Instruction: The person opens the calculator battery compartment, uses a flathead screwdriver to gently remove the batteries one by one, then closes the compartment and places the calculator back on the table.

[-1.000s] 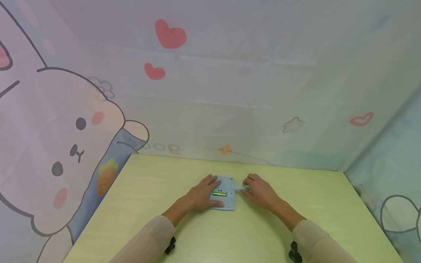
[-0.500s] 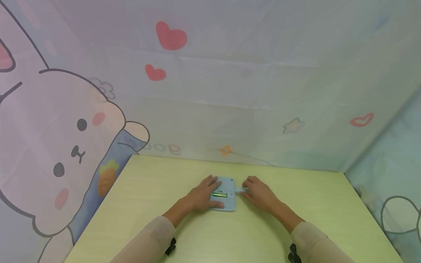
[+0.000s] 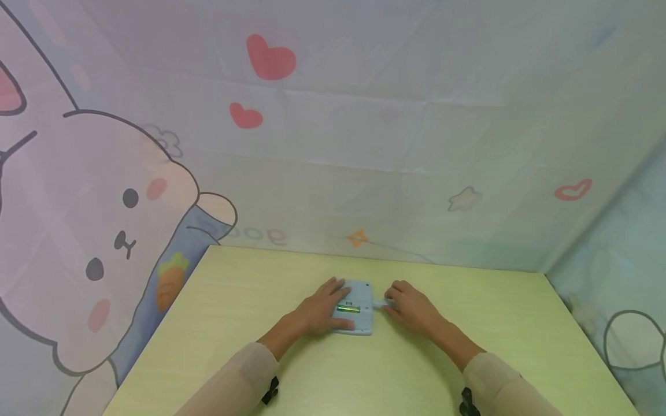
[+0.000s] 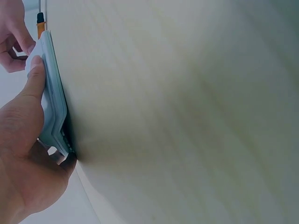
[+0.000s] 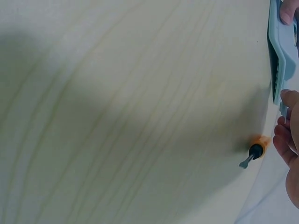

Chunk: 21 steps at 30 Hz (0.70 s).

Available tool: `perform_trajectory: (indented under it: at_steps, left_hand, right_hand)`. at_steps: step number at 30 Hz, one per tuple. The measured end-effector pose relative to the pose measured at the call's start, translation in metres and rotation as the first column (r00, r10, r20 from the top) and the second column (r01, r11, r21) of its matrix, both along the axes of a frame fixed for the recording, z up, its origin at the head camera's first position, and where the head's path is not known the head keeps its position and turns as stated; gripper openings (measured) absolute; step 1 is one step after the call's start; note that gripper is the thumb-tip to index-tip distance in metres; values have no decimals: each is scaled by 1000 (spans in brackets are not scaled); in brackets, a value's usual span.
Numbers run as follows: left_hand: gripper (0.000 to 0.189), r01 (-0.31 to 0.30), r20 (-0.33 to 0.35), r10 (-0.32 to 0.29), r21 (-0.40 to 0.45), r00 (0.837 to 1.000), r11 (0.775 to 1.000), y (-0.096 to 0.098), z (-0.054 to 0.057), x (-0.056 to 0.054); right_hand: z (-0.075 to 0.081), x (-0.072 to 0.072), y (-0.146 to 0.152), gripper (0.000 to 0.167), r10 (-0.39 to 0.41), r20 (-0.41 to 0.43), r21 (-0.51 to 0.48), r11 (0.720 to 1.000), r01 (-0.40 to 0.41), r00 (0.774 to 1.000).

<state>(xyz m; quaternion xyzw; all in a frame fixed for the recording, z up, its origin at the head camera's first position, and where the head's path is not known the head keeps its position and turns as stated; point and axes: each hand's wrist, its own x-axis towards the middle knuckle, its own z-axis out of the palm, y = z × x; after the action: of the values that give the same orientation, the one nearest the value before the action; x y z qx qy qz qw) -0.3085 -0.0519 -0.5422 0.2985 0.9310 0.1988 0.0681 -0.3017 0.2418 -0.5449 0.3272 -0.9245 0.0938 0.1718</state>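
Note:
A light-blue calculator (image 3: 364, 320) lies face down on the table, a green battery (image 3: 348, 309) showing in the slot on its back. My left hand (image 3: 314, 312) grips its left end, thumb along the back and fingers reaching over it. Just off the right edge, my right hand (image 3: 413, 306) pinches a small light-blue plastic piece (image 3: 381, 303); whether it joins the calculator I cannot tell. Close to the right fingers, the right wrist view shows a screwdriver (image 5: 256, 150) with an orange and black handle, hidden in the head view. Whether the hand holds it is unclear.
The pale yellow table (image 3: 250, 289) reaches back to a printed cloth wall (image 3: 322, 173) with a rabbit and hearts. Another cloth side (image 3: 619, 277) rises along its right edge.

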Motion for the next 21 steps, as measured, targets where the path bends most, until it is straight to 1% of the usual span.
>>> perform_trajectory:
  at_steps: [5, 10, 21]
  left_hand:
    - [95, -3, 3, 3, 5, 1000, 1000, 0, 2, 1]
    - [94, 3, -11, -3, 1, 1000, 1000, 1, 2, 1]
    - [95, 9, -16, -9, -3, 1000, 1000, 1, -2, -1]
  right_hand:
    - [1, 0, 2, 21, -1, 20, 16, 1000, 1, 1000]
    - [-1, 0, 3, 20, 0, 38, 27, 1000, -1, 999]
    - [-3, 2, 1, 19, 8, 46, 26, 1000, -9, 999]
